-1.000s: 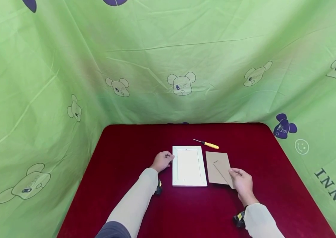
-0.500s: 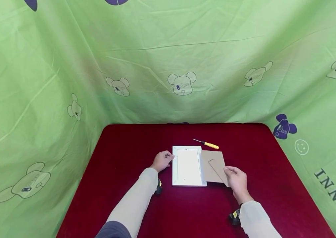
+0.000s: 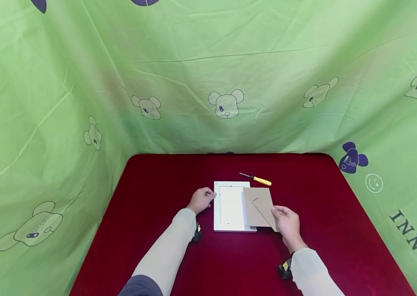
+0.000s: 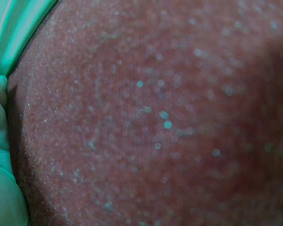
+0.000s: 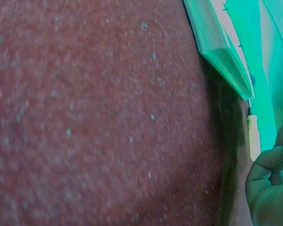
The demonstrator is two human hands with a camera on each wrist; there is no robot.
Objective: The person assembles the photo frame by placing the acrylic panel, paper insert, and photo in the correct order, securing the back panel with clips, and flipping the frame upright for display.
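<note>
Two hands at work: right hand (image 3: pixel 286 223) pinches brown board (image 3: pixel 259 206) by its right edge over right side of white frame (image 3: pixel 217 214), left hand (image 3: pixel 201 200) at frame's left edge, grip unclear; one-sided hold could let board tilt and snag.

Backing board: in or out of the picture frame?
Out: the right hand holds the backing board jutting past the picture frame.

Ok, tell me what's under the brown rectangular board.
Under the brown rectangular board lies the right side of the white rectangular frame; its right corners peek out, with red tabletop beyond. The right edge between them is mostly covered in the head view.
</note>
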